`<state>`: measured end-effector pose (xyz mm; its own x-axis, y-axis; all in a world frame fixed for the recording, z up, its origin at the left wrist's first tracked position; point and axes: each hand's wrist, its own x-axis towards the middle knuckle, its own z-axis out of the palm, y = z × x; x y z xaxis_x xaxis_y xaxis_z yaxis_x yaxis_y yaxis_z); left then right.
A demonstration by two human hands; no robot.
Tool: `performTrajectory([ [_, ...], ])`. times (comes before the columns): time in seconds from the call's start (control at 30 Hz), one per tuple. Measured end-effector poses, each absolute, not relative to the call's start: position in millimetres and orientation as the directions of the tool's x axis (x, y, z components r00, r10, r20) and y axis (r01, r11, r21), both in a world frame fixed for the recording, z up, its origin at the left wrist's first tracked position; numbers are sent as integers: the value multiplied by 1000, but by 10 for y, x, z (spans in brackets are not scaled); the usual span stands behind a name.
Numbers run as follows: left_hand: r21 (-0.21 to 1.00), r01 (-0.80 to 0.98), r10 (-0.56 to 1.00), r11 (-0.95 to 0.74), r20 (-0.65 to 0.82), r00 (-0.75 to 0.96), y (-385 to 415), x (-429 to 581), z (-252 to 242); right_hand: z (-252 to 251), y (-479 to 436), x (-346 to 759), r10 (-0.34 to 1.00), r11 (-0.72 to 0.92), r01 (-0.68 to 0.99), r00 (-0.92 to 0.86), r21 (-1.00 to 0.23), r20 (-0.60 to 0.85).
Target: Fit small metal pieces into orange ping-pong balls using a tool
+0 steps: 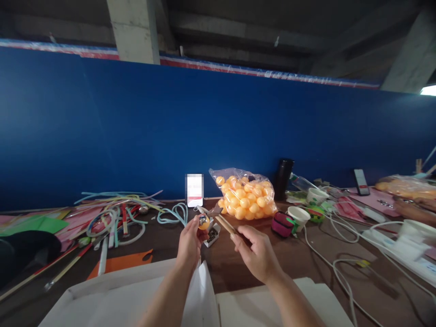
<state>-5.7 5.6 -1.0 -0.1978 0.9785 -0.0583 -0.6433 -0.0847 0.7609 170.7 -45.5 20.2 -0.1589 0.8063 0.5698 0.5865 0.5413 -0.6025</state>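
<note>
My left hand (190, 240) pinches an orange ping-pong ball (204, 222) with a dark, shiny patch on its upper side. In my right hand (255, 252) is a slim tool with a light wooden handle (225, 224), pointing toward the ball but apart from it. A brownish piece (214, 210) shows near the tool's far end; whether it belongs to the tool I cannot tell. Just behind my left fingers sits a small white box (213, 235) of dark little pieces, partly hidden. Beyond my hands lies a clear bag of orange ping-pong balls (247, 197).
A phone (195, 190) stands upright against the blue partition (170, 127). Coloured tubing (116, 213) and paper crowd the left. On the right are a black bottle (284, 178), a purple pouch (282, 224), paper cups (299, 217), white cables (330, 259) and another person's hand (413, 206).
</note>
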Motion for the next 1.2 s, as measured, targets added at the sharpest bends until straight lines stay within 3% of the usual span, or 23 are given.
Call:
performTrajectory([
  [0.3, 769, -635, 980, -73, -65, -191, 51, -63, -41, 232, -475, 1676, 786, 568, 640, -236, -517, 571],
  [1.2, 766, -638, 978, -73, -71, -197, 32, -45, 17, 206, -451, 1690, 790, 550, 631, -180, -548, 586],
])
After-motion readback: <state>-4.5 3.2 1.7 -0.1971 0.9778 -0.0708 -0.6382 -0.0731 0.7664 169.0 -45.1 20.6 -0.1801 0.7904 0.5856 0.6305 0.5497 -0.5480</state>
